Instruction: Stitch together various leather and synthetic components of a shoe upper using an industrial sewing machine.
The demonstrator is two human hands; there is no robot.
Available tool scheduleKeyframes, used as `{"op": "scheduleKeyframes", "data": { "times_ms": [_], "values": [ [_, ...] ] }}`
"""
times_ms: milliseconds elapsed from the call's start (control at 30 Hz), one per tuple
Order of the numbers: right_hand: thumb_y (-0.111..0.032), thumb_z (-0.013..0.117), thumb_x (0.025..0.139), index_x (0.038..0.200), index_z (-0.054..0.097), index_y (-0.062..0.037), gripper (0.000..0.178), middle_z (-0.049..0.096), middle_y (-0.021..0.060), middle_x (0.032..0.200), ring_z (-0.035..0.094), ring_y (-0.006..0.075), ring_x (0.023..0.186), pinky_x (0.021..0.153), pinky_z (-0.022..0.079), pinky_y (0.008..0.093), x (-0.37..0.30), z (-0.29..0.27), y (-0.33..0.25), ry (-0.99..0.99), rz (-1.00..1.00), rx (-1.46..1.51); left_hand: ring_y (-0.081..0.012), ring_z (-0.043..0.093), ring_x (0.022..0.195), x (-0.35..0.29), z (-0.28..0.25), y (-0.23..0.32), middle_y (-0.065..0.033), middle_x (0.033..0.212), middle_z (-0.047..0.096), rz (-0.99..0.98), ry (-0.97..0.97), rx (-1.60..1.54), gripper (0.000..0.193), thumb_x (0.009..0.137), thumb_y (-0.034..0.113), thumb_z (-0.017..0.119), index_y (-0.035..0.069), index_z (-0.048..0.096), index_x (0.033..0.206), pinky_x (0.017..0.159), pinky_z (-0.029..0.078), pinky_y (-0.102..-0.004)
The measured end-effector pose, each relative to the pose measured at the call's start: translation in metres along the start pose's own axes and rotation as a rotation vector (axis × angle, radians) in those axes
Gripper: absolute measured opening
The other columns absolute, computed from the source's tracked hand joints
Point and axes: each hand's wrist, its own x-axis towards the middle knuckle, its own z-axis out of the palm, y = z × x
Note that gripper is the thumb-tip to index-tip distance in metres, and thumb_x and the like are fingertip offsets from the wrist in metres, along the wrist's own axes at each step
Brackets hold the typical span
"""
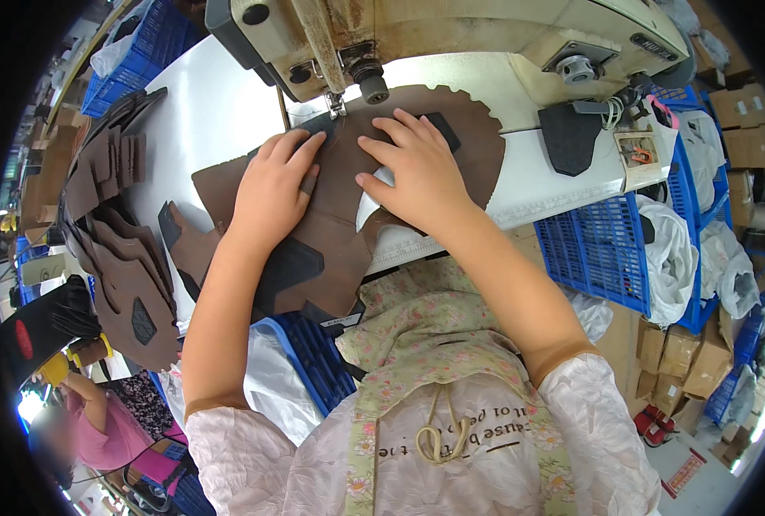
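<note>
A large dark brown piece of leather-like sheet (477, 129) with a scalloped edge lies under the presser foot (336, 107) of a beige sewing machine (460, 34). Black patches (294, 267) show on the brown material near my left wrist and by my right fingertips. My left hand (272, 182) rests on the sheet left of the foot, fingers stretched forward, with a dark band on one finger. Across from it, my right hand (421, 168) is spread over the sheet right of the foot. Neither hand grips anything. The stitching point is too small to make out.
Stacked brown cut pieces (120, 249) cover the table's left side. A black shaped piece (569, 139) lies at right, near a small tray (639, 155). Blue crates (590, 249) stand beyond the right edge, and another (309, 365) sits below the table. Someone in pink works at lower left.
</note>
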Motion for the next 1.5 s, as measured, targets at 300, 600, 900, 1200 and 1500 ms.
{"op": "scheduleKeyframes", "data": {
  "times_ms": [300, 600, 900, 1200, 1500],
  "values": [
    [-0.034, 0.068, 0.081, 0.120, 0.067, -0.0129, 0.044, 0.052, 0.0112, 0.137, 0.040, 0.0310, 0.135, 0.113, 0.027, 0.0487, 0.005, -0.008, 0.009, -0.075, 0.001, -0.018, -0.0344, 0.041, 0.131, -0.008, 0.002, 0.007, -0.0153, 0.140, 0.047, 0.013, -0.005, 0.079, 0.062, 0.070, -0.011, 0.052, 0.007, 0.056, 0.129, 0.108, 0.038, -0.0425],
    [-0.039, 0.067, 0.081, 0.126, 0.062, -0.0105, 0.054, 0.047, 0.0187, 0.141, 0.035, 0.0356, 0.138, 0.113, 0.025, 0.0516, 0.008, -0.018, -0.010, -0.266, 0.066, -0.057, -0.0340, 0.035, 0.138, -0.009, -0.015, -0.001, -0.0162, 0.149, 0.039, 0.010, -0.175, -0.055, 0.066, 0.071, -0.005, 0.053, 0.005, 0.050, 0.135, 0.113, 0.032, -0.0411],
    [-0.037, 0.067, 0.081, 0.124, 0.064, -0.0119, 0.050, 0.045, 0.0177, 0.144, 0.035, 0.0333, 0.139, 0.114, 0.026, 0.0495, 0.003, -0.017, 0.002, -0.232, 0.014, -0.022, -0.0352, 0.037, 0.136, -0.006, -0.009, 0.013, -0.0179, 0.146, 0.042, -0.009, -0.147, 0.064, 0.067, 0.070, 0.002, 0.055, 0.004, 0.049, 0.136, 0.112, 0.035, -0.0422],
    [-0.036, 0.068, 0.078, 0.126, 0.064, -0.0190, 0.051, 0.046, 0.0109, 0.145, 0.036, 0.0272, 0.139, 0.114, 0.028, 0.0476, 0.023, -0.027, 0.018, -0.323, 0.039, -0.080, -0.0361, 0.043, 0.131, 0.007, -0.010, 0.024, -0.0207, 0.143, 0.045, -0.022, -0.159, 0.212, 0.067, 0.069, 0.008, 0.062, 0.001, 0.050, 0.135, 0.108, 0.040, -0.0416],
    [-0.036, 0.069, 0.076, 0.127, 0.063, -0.0214, 0.053, 0.045, 0.0100, 0.146, 0.034, 0.0269, 0.140, 0.114, 0.028, 0.0467, 0.023, -0.022, 0.026, -0.316, -0.002, -0.075, -0.0357, 0.048, 0.127, 0.013, -0.012, 0.024, -0.0215, 0.140, 0.048, 0.036, -0.225, 0.344, 0.071, 0.064, 0.005, 0.067, -0.001, 0.050, 0.133, 0.104, 0.044, -0.0407]
  ]
}}
